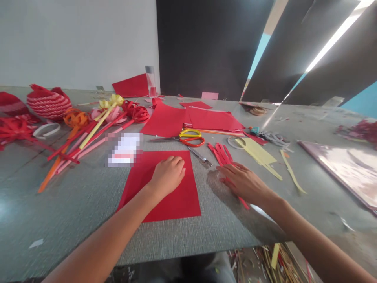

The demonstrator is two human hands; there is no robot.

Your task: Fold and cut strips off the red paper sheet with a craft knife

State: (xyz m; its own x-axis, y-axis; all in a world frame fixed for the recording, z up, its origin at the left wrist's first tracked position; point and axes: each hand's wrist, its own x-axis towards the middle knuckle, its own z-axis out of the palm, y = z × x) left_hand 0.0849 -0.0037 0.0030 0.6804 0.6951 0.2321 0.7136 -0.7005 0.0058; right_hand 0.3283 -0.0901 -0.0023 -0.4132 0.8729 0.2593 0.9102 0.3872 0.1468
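A square red paper sheet (173,202) lies flat on the table in front of me. My left hand (168,173) rests on its upper middle, fingers curled in and fingertips partly hidden. To the right, my right hand (243,179) reaches over a bunch of red paper strips (219,153), its fingers stretched out. The strips show above and below that palm; whether it touches them is unclear. Just beyond the sheet lie scissors (191,137) with yellow and orange handles. A slim metal tool (200,156), perhaps a knife, lies between sheet and strips.
More red paper (167,118) is piled behind the scissors. Paper flowers on stems (88,135) lie at left, near a woven red ball (48,103). Yellow paper (259,151), a tape ring (236,143) and a shiny flat packet (344,169) are at right. A bottle (150,82) stands behind.
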